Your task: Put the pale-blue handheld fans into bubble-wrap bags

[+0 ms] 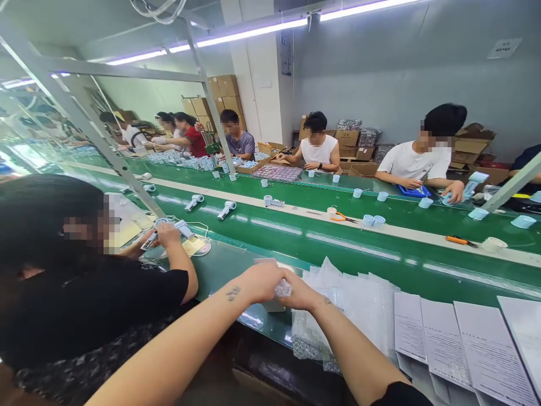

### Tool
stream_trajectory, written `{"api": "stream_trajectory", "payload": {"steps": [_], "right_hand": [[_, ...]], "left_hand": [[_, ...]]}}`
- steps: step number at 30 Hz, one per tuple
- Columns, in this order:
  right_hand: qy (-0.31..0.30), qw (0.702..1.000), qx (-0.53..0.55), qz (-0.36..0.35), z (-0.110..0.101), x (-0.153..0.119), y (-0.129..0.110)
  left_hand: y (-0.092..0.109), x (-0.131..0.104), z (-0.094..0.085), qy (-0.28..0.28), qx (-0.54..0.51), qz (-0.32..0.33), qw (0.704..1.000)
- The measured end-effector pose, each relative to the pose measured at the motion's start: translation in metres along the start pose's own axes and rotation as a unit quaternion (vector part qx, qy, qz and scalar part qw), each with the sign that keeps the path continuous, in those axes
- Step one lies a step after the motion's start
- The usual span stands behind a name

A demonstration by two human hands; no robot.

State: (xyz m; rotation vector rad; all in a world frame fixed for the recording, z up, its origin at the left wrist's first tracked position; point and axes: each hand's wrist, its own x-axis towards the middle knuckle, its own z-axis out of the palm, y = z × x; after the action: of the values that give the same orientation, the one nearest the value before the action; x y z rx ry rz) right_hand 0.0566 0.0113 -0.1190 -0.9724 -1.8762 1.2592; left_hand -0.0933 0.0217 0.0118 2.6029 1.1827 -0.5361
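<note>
Both hands meet over the green worktop [236,270]. The left hand [262,282] and right hand [301,293] pinch a small bubble bag [282,288] between their fingers. Best to hold it gently by the edges, just above the pile of bags [359,307].

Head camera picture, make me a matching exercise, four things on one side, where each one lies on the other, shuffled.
Things:
1. bubble bags
2. printed sheets
3. orange-handled cutters
4. blue tray

Places:
A. in front of the person in white across the belt
B. bottom right, overlapping in a row
C. just right of the wearer's hands
D. on the pale strip beside a tape roll

Pairs: 1-C, 2-B, 3-D, 4-A
</note>
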Motion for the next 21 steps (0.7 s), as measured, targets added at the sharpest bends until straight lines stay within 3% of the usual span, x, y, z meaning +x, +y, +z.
{"api": "stream_trajectory", "payload": {"steps": [2, 4, 7, 10, 11, 13, 15, 16, 17, 19, 21], "right_hand": [[0.007, 1.000, 0.013, -0.002, -0.004, -0.003, 0.004], [-0.007, 0.999, 0.032, 0.040, -0.006, -0.006, 0.008], [-0.030, 0.997, -0.008, 0.074, 0.004, -0.006, 0.014], [0.007, 0.995, -0.060, 0.083, 0.019, 0.000, 0.012], [0.019, 0.994, -0.054, 0.094, 0.020, 0.002, 0.007], [0.044, 0.994, -0.012, 0.102, 0.010, 0.008, -0.006], [0.070, 0.993, 0.031, 0.090, -0.022, 0.014, -0.021], [0.082, 0.993, 0.033, 0.082, -0.045, 0.017, -0.027], [0.095, 0.992, 0.020, 0.083, -0.072, 0.021, -0.030], [0.126, 0.987, -0.033, 0.090, -0.130, 0.030, -0.025], [0.159, 0.978, -0.074, 0.112, -0.183, 0.038, -0.005]], "left_hand": [[0.008, 0.012, 0.015, 0.004, 0.005, 0.010, 1.000], [0.009, 0.014, 0.036, 0.048, 0.005, -0.002, 0.999], [0.005, 0.004, 0.071, 0.084, -0.015, -0.027, 0.996], [0.000, -0.009, 0.093, 0.096, -0.020, -0.007, 0.995], [-0.003, -0.013, 0.094, 0.150, -0.019, 0.009, 0.989], [-0.011, -0.024, 0.090, 0.334, -0.030, 0.034, 0.942], [-0.018, -0.036, 0.084, 0.507, -0.075, 0.000, 0.859], [-0.019, -0.042, 0.084, 0.553, -0.118, -0.050, 0.823], [-0.017, -0.047, 0.087, 0.561, -0.180, -0.116, 0.800], [-0.006, -0.052, 0.104, 0.487, -0.336, -0.228, 0.773], [0.015, -0.048, 0.127, 0.378, -0.485, -0.271, 0.740]]}}
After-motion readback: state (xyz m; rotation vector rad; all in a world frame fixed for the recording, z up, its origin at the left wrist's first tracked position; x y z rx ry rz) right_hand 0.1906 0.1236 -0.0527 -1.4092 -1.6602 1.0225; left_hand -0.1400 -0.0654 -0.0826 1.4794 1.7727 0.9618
